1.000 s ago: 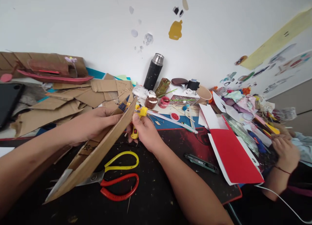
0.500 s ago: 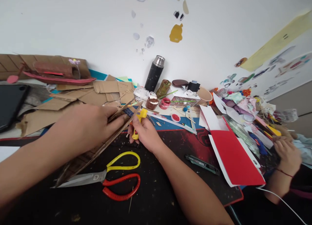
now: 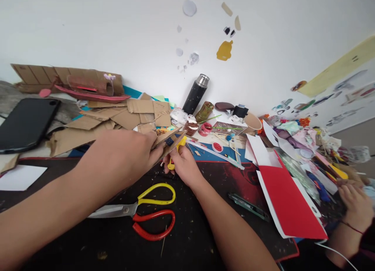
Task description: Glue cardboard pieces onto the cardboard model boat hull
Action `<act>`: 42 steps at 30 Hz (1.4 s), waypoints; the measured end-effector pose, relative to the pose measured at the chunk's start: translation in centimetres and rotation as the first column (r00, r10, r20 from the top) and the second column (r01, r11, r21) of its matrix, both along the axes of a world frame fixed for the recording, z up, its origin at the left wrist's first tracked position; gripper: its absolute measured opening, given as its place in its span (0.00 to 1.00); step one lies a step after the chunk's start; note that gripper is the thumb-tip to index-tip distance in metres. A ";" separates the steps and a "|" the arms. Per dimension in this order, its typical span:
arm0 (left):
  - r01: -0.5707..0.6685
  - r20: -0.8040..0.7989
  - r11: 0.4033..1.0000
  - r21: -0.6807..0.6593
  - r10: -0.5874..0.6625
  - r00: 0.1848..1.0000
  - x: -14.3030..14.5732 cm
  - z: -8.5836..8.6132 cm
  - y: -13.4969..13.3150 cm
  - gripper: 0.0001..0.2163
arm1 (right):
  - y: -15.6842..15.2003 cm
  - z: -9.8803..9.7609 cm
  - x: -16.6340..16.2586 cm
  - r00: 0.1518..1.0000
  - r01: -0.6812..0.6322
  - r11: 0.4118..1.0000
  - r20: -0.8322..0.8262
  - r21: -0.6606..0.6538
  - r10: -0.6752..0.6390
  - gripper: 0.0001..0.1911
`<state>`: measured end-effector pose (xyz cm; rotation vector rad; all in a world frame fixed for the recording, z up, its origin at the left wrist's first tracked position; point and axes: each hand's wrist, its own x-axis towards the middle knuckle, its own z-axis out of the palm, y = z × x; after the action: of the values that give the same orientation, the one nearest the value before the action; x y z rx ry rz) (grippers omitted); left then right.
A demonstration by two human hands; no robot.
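Item: cardboard piece [image 3: 170,140], held above the tabletop [image 3: 190,239], near end gripped in my left hand [image 3: 123,157], fingers closed on it. My right hand [image 3: 184,166] is closed around a yellow-handled tool [image 3: 181,141], close against the cardboard. Scissors [image 3: 146,212] lie nearer me, untouched.

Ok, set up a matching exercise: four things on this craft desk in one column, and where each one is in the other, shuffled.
Things:
1 cardboard strip
2 yellow tool
3 scissors
4 flask

Places:
A standing by the wall
B gripped in the right hand
C flat on the black mat
D pinched in the left hand

Pairs: 1-D; 2-B; 3-C; 4-A
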<state>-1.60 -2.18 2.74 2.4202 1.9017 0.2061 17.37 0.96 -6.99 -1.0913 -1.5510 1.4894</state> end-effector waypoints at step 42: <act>0.029 0.139 0.999 0.015 -0.031 0.990 0.4 -0.1 -0.3 0.26 | -0.5 0.1 0.0 0.997 -0.054 0.998 0.065 0.016 0.053 0.42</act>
<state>-1.21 -2.48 2.66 2.3717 1.8089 0.3765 17.36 0.50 -6.86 -1.1054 -1.6462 1.4859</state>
